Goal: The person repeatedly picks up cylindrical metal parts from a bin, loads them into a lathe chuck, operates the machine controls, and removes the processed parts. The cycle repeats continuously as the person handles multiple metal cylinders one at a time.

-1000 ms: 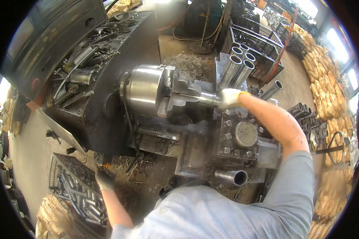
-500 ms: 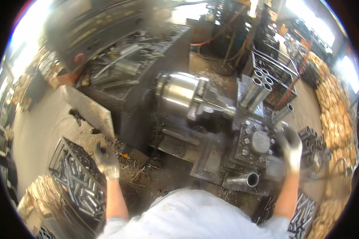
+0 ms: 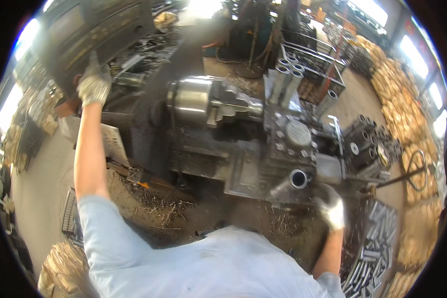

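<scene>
My left hand (image 3: 94,85), in a pale glove with dark fingertips, reaches up to the lathe's headstock panel (image 3: 109,32), its fingers stretched out beside a red knob (image 3: 77,79). Contact with the panel or knob cannot be made out. My right hand (image 3: 331,206), gloved too and smeared by motion, is low beside the carriage, near a metal tube (image 3: 298,179) lying at the front; its grip is not clear. Between them stands the lathe's shiny chuck (image 3: 191,101) with stepped jaws (image 3: 228,105). A square tool post (image 3: 297,134) sits to its right.
Several upright tubes (image 3: 285,79) stand behind the tool post, with more tubes (image 3: 370,139) stacked at the right. A long lever (image 3: 397,179) juts out there. Short cut pieces (image 3: 375,248) fill a bin at lower right. Metal shavings (image 3: 166,213) litter the floor.
My left hand has risen from above the bin of tubes at lower left to the headstock panel. My right hand has come down and nearer, away from beside the tool post. The view has shifted.
</scene>
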The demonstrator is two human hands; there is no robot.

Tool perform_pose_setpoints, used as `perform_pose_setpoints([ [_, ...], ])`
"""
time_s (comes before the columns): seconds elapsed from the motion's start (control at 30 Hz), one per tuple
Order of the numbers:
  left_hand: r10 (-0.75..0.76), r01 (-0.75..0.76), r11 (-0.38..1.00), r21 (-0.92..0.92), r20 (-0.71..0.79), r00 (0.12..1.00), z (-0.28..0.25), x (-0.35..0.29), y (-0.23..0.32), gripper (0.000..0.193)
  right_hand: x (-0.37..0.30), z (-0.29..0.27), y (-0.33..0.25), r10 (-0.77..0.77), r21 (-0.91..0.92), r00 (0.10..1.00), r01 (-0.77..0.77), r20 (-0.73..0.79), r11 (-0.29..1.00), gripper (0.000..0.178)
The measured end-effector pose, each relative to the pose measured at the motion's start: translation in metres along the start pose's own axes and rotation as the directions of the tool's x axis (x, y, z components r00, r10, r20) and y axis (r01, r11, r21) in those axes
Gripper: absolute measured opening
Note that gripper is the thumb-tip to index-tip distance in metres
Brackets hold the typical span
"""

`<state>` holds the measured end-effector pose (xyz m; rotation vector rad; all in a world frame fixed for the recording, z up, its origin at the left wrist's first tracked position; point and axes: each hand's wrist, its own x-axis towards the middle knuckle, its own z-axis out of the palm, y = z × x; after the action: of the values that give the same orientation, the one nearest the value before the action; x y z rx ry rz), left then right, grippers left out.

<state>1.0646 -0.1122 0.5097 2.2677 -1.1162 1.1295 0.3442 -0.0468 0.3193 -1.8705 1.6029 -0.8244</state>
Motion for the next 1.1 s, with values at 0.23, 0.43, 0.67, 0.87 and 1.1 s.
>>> perform_pose_setpoints([
  [0.23, 0.327, -0.191, 0.645, -0.74, 0.042, 0.944, -0.13, -0.33, 0.085, 0.025, 0.045, 0.074, -0.024, -0.357, 0.051, 0.898, 0.356, 0.257, 0.933, 0.059],
  [0.43, -0.313, 0.711, 0.676, -0.196, 0.796, 0.517, -0.144, -0.618, 0.022, 0.026, 0.049, 0.094, -0.116, -0.65, 0.039, 0.56, 0.741, 0.513, 0.67, 0.048],
  [0.67, -0.488, 0.748, 0.646, 0.155, 0.837, 0.248, -0.245, -0.925, -0.11, 0.03, -0.066, 0.092, -0.286, -0.727, 0.569, -0.377, 0.822, 0.574, 0.024, 0.04],
  [0.87, -0.729, 0.859, -0.154, 0.488, 0.531, -0.433, -0.429, -1.054, -0.065, 0.031, -0.229, 0.108, -0.375, -0.423, 0.862, -0.866, 0.411, 0.267, -0.298, 0.042],
  [1.1, -0.587, 0.609, -0.775, 0.168, 0.163, -0.793, -0.572, -1.151, 0.032, 0.033, -0.449, 0.123, -0.426, -0.077, 0.933, -0.993, -0.059, -0.092, -0.355, 0.044],
])
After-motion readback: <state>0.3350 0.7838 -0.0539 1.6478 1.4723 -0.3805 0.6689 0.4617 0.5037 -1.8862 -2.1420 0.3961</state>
